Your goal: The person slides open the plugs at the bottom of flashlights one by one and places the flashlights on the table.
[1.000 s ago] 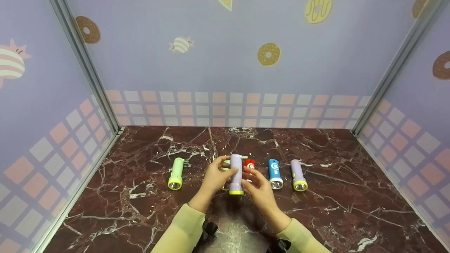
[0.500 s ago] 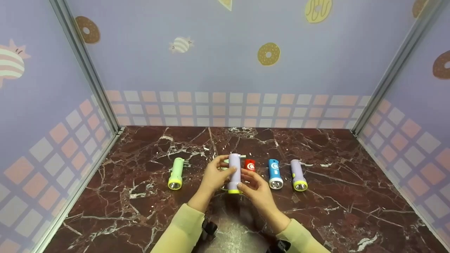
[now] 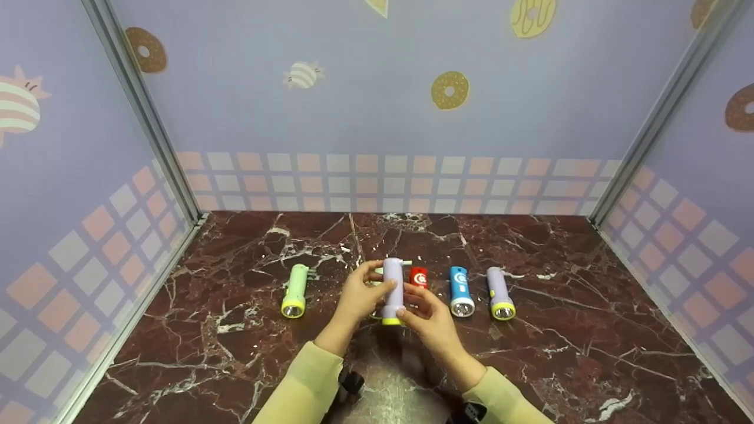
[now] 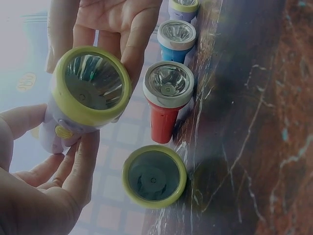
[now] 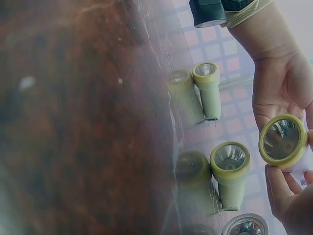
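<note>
A lavender flashlight (image 3: pixel 393 288) with a yellow rim is held up over the table, its lens end toward me. My left hand (image 3: pixel 360 296) grips its barrel, thumb on top and fingers at the left side. At the lower right, near the rim, my right hand (image 3: pixel 435 321) pinches it, thumb in front and other fingers partly hidden behind. In the left wrist view a yellow switch (image 4: pixel 63 132) shows on the side of the flashlight. Behind the hands lie a red flashlight (image 3: pixel 419 277), partly covered, and a green flashlight (image 5: pixel 231 186), mostly covered in the head view.
Another green flashlight (image 3: pixel 296 288) lies to the left. On the right are a blue flashlight (image 3: pixel 459 291) and a second lavender flashlight (image 3: pixel 499 293). The dark red marbled table (image 3: pixel 235 365) is bounded by patterned panels (image 3: pixel 377 118) at the back and both sides.
Over the last second the held lavender flashlight has shifted slightly left, and my right thumb has moved onto its lower end. In the last half second almost nothing differs.
</note>
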### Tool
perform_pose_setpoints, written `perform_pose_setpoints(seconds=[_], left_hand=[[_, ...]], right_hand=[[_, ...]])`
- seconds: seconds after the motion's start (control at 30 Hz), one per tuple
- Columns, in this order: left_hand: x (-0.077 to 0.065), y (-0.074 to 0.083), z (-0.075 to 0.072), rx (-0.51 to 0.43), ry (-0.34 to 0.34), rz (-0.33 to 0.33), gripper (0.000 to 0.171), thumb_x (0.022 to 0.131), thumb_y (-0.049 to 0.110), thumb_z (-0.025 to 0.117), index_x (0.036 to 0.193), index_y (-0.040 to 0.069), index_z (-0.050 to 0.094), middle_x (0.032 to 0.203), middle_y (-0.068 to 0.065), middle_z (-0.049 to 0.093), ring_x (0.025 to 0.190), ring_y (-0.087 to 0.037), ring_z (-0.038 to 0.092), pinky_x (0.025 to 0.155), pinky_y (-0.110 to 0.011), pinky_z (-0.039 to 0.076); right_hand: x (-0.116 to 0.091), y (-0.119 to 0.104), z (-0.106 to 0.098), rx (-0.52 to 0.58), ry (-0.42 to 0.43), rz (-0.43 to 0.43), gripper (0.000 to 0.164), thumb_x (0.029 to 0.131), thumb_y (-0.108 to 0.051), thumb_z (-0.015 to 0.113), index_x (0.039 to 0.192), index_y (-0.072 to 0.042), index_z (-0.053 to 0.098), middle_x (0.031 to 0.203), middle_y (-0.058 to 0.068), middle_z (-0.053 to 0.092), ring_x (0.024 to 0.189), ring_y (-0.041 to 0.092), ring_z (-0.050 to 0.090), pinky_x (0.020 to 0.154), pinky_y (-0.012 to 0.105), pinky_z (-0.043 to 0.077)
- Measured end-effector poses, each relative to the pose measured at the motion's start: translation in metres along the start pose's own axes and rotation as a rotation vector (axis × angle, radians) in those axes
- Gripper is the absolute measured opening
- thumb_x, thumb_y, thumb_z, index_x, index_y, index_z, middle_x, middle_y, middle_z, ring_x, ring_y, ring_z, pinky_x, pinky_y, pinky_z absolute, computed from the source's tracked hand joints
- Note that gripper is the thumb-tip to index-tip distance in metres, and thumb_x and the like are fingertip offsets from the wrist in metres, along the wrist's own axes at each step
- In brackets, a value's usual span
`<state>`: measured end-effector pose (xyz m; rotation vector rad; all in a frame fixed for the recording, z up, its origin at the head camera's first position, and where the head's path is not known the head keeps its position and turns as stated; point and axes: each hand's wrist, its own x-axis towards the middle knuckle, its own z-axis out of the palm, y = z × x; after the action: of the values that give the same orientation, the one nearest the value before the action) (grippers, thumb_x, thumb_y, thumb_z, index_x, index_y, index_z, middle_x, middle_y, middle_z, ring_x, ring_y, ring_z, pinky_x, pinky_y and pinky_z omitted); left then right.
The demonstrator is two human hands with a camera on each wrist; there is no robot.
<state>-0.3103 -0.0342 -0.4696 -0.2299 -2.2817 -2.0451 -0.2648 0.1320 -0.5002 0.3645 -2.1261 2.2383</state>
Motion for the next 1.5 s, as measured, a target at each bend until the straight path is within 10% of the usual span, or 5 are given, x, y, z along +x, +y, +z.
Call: perform_pose_setpoints(seconds=[1.5], left_hand=[[0.009, 0.003, -0.026, 0.025, 0.034, -0.063, 0.048, 0.088, 0.006, 0.074, 0.132, -0.006, 0.059, 0.116, -0.028, 0.07, 0.096, -0.024, 0.069, 0.073, -0.036, 0.063]], right_hand=[[0.016, -0.006, 0.026, 0.003, -0.01, 0.077, 0.056, 0.092, -0.002, 0.068, 0.144, 0.007, 0.05, 0.129, 0.034, 0.063, 0.104, 0.025, 0.072, 0.086, 0.035, 0.062]])
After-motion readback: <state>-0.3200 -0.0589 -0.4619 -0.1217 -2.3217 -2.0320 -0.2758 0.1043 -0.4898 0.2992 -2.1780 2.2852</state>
